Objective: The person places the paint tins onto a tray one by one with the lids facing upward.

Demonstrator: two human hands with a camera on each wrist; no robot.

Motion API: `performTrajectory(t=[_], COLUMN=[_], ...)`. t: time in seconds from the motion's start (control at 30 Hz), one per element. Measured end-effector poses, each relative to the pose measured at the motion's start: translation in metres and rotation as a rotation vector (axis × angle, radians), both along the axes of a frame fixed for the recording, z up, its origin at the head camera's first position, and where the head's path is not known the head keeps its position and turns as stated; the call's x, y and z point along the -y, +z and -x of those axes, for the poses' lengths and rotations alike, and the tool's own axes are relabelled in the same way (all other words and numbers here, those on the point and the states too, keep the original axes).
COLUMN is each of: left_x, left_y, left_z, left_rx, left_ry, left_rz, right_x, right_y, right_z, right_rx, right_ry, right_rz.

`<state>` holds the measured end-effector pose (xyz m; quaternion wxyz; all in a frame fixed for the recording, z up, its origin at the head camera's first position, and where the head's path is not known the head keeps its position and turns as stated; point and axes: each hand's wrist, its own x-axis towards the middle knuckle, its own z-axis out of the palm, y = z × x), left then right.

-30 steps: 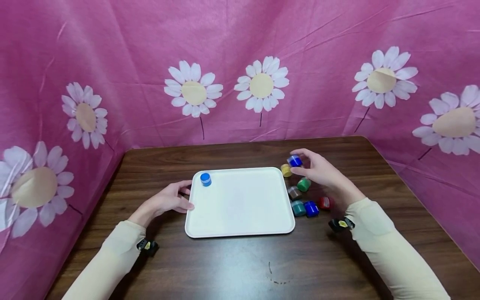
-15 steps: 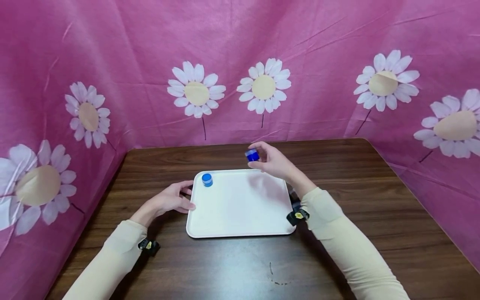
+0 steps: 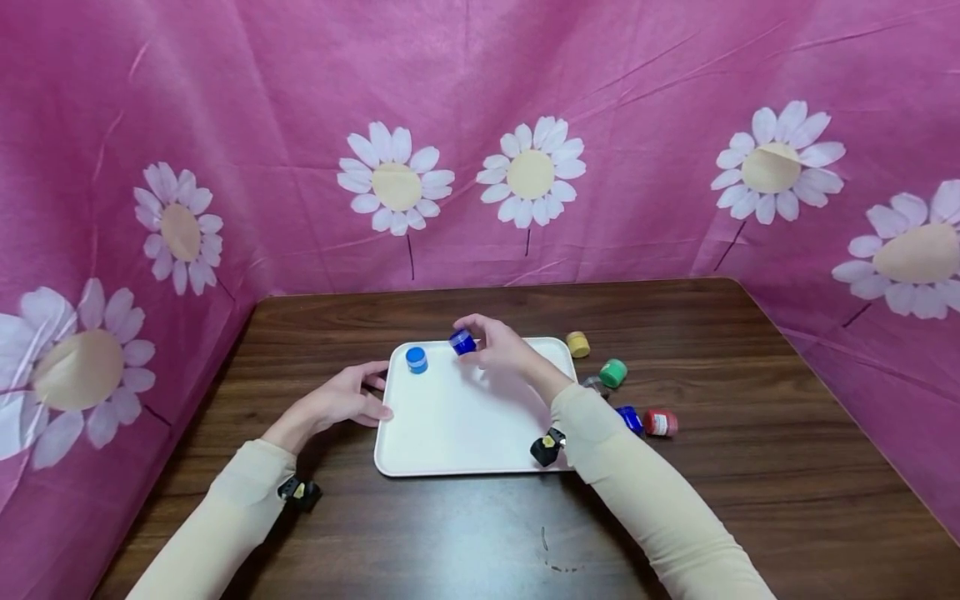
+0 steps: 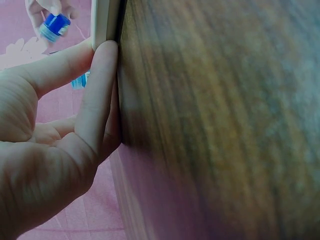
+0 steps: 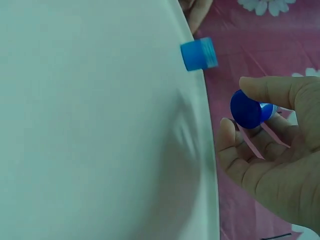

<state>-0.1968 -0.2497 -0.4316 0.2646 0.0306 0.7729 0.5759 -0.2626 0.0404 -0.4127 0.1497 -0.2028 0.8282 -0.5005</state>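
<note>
My right hand point(image 3: 498, 346) pinches a small dark-blue paint jar point(image 3: 462, 342) between thumb and fingers, tilted, over the far part of the white tray point(image 3: 465, 433). The right wrist view shows the round dark-blue end of this jar point(image 5: 246, 110) facing the camera. A lighter blue paint jar point(image 3: 416, 360) stands on the tray near its far left corner, to the left of the held one. At the tray's left edge my left hand point(image 3: 347, 397) grips the rim, thumb on top; in the left wrist view its fingers point(image 4: 102, 90) press against the tray's edge point(image 4: 102, 22).
Right of the tray, on the brown wooden table point(image 3: 675, 333), lie a yellow jar point(image 3: 578, 344), a green jar point(image 3: 612, 373), a red jar point(image 3: 661, 422) and a blue jar point(image 3: 630, 419). My right sleeve partly covers this group. A pink flowered cloth point(image 3: 465, 258) hangs behind the table.
My right hand has carried the dark-blue jar leftward from beside the yellow jar to over the tray, lowering it since half a second ago. My left hand has stayed at the rim.
</note>
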Motion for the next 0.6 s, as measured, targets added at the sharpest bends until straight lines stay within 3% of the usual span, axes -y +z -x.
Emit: performTrajectory(t=[0.23, 0.6], left_x=[0.001, 0.000], left_y=[-0.002, 0.001], left_z=[0.002, 0.002], left_rx=[-0.001, -0.004], left_ry=[0.000, 0.001], left_rz=[0.001, 0.004], right_x=[0.017, 0.033], right_y=[-0.007, -0.018], right_z=[-0.001, -0.003], right_rx=[0.069, 0.035], right_ry=[-0.018, -0.104], right_rz=[0.010, -0.018])
